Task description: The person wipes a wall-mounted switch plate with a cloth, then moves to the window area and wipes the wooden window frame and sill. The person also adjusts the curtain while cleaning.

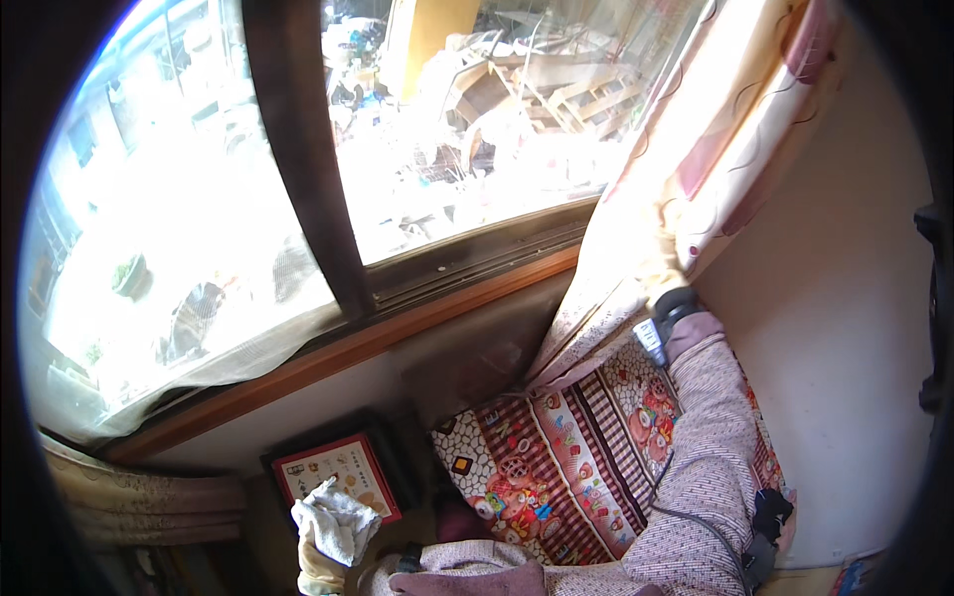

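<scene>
My right hand (662,257) is stretched out to the gathered floral curtain (596,298) at the window's right end and grips it. Glare washes out its fingers. A dark band circles that wrist, and a small device with a display (650,343) sits beside it. At the bottom left, my left hand (322,570) holds a crumpled white cloth (339,521), which covers most of its fingers. Behind the cloth lies a red-edged box (376,477) with printed writing. The sliding window (305,164) has a dark frame, and sunlight pours through its glass.
A wooden sill (417,328) runs below the window. Under the curtain is a surface covered with patterned fabric (566,462). A white wall (827,387) rises at the right. Another curtain (149,499) hangs at the lower left. A black cable (693,518) runs along my right sleeve.
</scene>
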Demonstrator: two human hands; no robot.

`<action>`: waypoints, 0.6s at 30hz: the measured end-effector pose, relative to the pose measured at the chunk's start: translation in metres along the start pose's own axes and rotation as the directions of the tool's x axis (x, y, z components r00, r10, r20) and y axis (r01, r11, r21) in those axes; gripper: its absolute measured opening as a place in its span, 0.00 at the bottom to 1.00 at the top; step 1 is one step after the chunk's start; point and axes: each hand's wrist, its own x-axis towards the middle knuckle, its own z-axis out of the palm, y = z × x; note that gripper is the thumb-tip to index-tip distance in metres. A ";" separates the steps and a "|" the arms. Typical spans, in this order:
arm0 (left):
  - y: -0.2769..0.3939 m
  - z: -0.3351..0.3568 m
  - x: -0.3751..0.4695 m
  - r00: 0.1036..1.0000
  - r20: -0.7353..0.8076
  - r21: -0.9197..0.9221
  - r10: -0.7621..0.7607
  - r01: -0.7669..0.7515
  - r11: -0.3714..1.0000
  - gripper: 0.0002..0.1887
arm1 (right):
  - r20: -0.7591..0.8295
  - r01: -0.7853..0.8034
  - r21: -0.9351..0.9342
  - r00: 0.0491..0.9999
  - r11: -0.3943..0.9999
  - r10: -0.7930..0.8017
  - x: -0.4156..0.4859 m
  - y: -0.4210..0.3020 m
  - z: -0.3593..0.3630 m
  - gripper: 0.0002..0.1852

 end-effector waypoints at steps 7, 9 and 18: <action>0.034 0.038 0.036 0.949 -0.051 -0.727 -0.312 0.179 0.663 0.44 | 0.082 -0.436 -0.129 0.890 0.891 0.448 -0.015 0.162 0.089 0.38; 0.046 0.045 0.046 0.929 -0.086 -0.681 -0.361 0.210 0.702 0.43 | 0.164 -0.533 -0.193 0.811 0.824 0.562 -0.025 0.192 0.102 0.41; 0.066 0.079 0.068 0.922 -0.112 -0.633 -0.371 0.222 0.742 0.40 | 0.324 -0.630 -0.180 0.688 0.756 0.650 -0.043 0.252 0.106 0.46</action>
